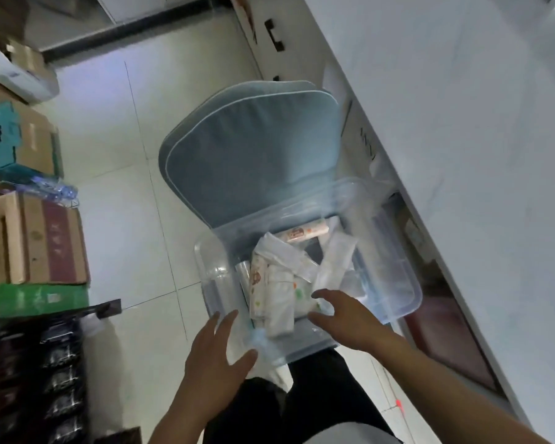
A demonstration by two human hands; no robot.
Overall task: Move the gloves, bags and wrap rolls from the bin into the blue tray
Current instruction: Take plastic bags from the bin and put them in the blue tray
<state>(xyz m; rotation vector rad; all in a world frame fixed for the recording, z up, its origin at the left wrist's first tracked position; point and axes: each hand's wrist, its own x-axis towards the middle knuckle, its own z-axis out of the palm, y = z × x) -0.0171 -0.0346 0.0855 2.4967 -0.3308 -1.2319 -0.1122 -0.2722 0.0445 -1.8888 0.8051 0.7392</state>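
Observation:
A clear plastic bin stands on the floor by my knees. Inside lie white printed packs of bags or gloves, a wrap roll with an orange print at the far side, and a clear flat packet. My left hand hovers over the bin's near left corner, fingers spread, holding nothing. My right hand reaches over the near edge of the bin, fingers apart just above the packs. A blue-grey padded tray-like piece lies beyond the bin.
A white counter runs along the right. Cardboard boxes and a green box are stacked at the left, with dark packaged goods below them. Tiled floor stretches between boxes and bin.

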